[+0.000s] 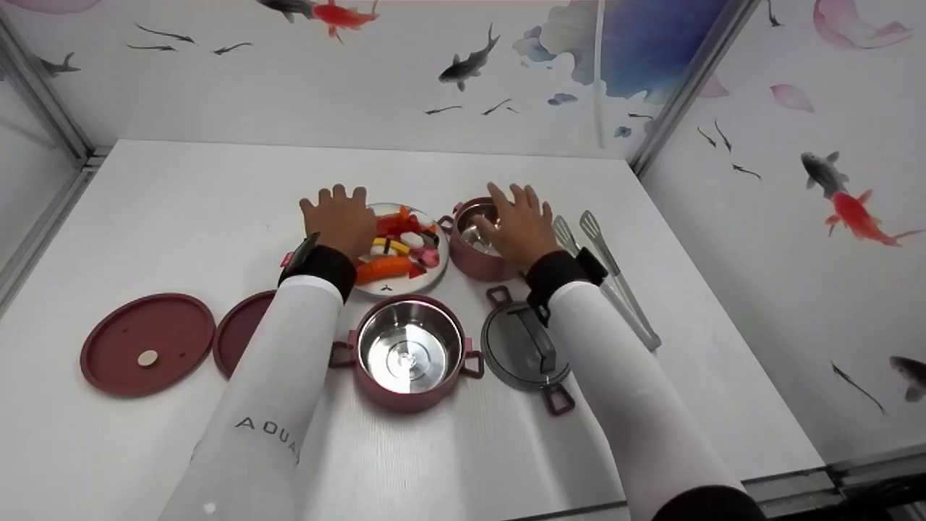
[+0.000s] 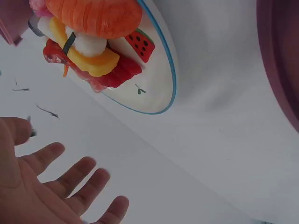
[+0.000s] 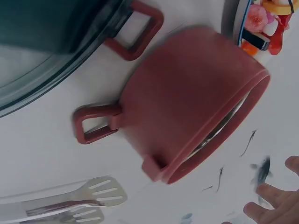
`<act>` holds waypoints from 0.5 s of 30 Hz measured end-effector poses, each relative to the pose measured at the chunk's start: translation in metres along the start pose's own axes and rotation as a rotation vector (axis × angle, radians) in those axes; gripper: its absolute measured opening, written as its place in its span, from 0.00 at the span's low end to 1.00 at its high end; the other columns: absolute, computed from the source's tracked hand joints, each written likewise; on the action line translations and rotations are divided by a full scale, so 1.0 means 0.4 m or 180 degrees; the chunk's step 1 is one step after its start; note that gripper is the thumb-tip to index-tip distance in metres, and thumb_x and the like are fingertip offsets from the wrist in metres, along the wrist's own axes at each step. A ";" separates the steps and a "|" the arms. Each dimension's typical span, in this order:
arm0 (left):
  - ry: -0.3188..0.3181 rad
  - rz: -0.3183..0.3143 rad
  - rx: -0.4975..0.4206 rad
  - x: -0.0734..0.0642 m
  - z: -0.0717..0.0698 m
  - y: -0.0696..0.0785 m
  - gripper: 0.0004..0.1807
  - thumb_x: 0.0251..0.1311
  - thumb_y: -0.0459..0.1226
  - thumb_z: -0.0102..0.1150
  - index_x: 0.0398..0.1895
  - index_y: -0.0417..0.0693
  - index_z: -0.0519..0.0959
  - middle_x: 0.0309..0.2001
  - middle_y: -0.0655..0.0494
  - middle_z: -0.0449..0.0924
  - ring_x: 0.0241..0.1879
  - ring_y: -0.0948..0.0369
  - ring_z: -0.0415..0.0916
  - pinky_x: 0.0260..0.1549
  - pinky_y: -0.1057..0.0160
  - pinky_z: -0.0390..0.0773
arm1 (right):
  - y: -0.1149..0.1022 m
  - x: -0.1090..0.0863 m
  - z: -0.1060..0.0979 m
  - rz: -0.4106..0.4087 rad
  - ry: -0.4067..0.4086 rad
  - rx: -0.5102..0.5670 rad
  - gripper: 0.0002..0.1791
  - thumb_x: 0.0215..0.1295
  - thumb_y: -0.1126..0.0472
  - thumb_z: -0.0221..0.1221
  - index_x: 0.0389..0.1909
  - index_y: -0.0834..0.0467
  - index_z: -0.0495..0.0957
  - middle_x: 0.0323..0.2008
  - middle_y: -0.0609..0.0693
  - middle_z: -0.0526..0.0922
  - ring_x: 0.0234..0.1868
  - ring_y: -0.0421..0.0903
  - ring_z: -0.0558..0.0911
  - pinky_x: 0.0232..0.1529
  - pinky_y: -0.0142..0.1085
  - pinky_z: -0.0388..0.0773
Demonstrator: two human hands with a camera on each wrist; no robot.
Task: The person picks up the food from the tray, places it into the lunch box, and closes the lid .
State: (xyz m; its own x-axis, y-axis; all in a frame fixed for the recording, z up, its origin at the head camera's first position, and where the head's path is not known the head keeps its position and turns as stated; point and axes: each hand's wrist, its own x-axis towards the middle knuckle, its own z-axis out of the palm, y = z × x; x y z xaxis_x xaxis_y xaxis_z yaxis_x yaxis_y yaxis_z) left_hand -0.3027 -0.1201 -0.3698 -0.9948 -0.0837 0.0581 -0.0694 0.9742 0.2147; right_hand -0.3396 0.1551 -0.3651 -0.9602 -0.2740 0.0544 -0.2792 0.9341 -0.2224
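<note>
My left hand (image 1: 340,221), fingers spread and holding nothing, hovers over the left side of a white plate (image 1: 387,290). Blue rims that plate in the left wrist view, where the hand's fingers stand apart from it. Colourful toy-like food lies on the plate, including an orange ridged piece (image 2: 98,18) and a yellow-topped sushi piece (image 2: 93,60). Over the small red pot (image 1: 481,262) is my right hand (image 1: 524,228), fingers spread and grasping nothing. It partly hides the pot's opening in the head view. The pot stands upright beside the plate, its metal inside showing.
Nearer me stands another red pot (image 1: 409,399) with a steel interior. Right of it lies a dark lid (image 1: 510,351), with tongs (image 1: 623,286) farther right. Two dark red discs, one with a round beige spot (image 1: 147,358), lie left; my sleeve partly covers the second disc (image 1: 239,329).
</note>
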 end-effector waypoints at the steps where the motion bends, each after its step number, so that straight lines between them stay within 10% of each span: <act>1: -0.0029 -0.0052 -0.0007 -0.003 0.004 -0.015 0.27 0.73 0.45 0.42 0.69 0.39 0.67 0.65 0.32 0.69 0.65 0.37 0.65 0.67 0.32 0.60 | 0.022 0.004 -0.002 0.0018 0.0012 -0.0035 0.38 0.75 0.39 0.45 0.80 0.48 0.50 0.77 0.64 0.53 0.79 0.63 0.49 0.76 0.62 0.48; 8: -0.0264 -0.0382 -0.0278 -0.016 0.044 -0.098 0.22 0.71 0.38 0.44 0.60 0.31 0.72 0.53 0.32 0.79 0.53 0.35 0.77 0.59 0.36 0.70 | 0.253 -0.030 0.010 0.0565 0.0188 -0.0186 0.36 0.75 0.44 0.47 0.77 0.58 0.55 0.69 0.72 0.62 0.70 0.71 0.61 0.63 0.69 0.64; 15: -0.0694 -0.0398 -0.0753 -0.036 0.089 -0.137 0.22 0.68 0.37 0.43 0.58 0.30 0.71 0.51 0.33 0.80 0.51 0.38 0.79 0.55 0.39 0.76 | 0.403 -0.080 0.058 0.0885 -0.0315 -0.0110 0.43 0.73 0.40 0.47 0.77 0.63 0.49 0.61 0.81 0.63 0.62 0.77 0.66 0.57 0.70 0.68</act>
State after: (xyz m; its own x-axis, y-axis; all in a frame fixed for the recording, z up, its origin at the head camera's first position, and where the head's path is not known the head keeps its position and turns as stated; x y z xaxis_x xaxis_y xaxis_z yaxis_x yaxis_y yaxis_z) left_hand -0.2874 -0.1649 -0.4171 -0.9739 -0.1278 -0.1873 -0.1982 0.8815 0.4286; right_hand -0.3537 0.3093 -0.4255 -0.9947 -0.0259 -0.0996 -0.0074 0.9832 -0.1823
